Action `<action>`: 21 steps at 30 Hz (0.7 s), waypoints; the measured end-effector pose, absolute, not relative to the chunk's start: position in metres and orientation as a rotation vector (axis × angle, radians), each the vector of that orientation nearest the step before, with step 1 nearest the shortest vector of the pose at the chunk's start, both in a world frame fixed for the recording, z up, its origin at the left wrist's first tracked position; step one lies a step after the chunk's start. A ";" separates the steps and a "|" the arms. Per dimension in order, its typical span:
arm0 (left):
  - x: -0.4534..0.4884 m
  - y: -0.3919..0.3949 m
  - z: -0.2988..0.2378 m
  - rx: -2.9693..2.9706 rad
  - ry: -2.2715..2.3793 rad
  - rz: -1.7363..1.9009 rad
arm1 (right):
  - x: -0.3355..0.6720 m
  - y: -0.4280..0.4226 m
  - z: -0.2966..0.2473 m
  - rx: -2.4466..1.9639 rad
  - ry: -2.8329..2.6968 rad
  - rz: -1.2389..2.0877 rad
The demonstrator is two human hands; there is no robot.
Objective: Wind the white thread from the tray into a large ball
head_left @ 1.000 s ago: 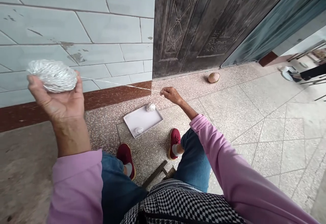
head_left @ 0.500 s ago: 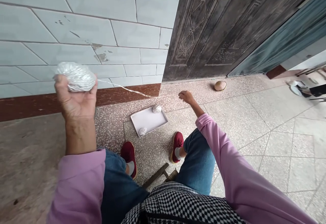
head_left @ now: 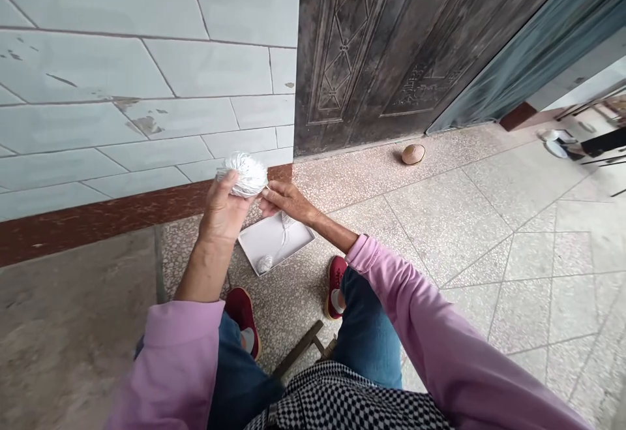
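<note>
My left hand [head_left: 223,207] is raised in front of me, its fingers wrapped round a white ball of thread [head_left: 243,172]. My right hand [head_left: 286,201] has come up against that ball, fingers pinched on the thread right beside it. A thin strand hangs down from my hands to a white tray [head_left: 261,241] on the floor. A small white ball of thread [head_left: 265,263] lies at the tray's near corner. My right hand hides the tray's far corner.
A tiled wall [head_left: 147,71] with a red-brown skirting stands to the left and a dark carved door [head_left: 381,45] ahead. A round tan object [head_left: 413,153] lies by the door. My red shoes [head_left: 335,277] rest near the tray, with a wooden stool leg [head_left: 298,350] between my knees.
My hands were wide apart with the thread stretched between them. They have since come together in front of me, the left with the ball moving right and down, the right moving left to it.
</note>
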State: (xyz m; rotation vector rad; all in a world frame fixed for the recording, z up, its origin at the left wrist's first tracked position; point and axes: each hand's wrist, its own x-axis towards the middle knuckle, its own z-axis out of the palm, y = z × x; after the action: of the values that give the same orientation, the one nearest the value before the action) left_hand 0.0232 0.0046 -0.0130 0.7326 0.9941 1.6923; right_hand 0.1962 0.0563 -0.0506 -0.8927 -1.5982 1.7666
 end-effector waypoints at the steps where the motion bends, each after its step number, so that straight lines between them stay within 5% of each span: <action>1: 0.027 0.007 -0.015 0.741 0.987 1.676 | 0.196 0.053 -0.053 -0.927 -1.605 1.761; 10: 0.038 0.032 -0.037 0.767 1.164 1.661 | 0.232 0.023 -0.020 -0.916 -2.090 1.351; 21: 0.031 0.010 -0.032 1.106 1.314 1.351 | 0.264 0.039 0.023 -0.986 -1.881 1.176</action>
State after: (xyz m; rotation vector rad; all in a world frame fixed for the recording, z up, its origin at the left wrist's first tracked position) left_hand 0.0315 0.0102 -0.0321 1.1064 1.3143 1.3513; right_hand 0.2644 0.0391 0.0232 -0.9857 -1.8811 1.1761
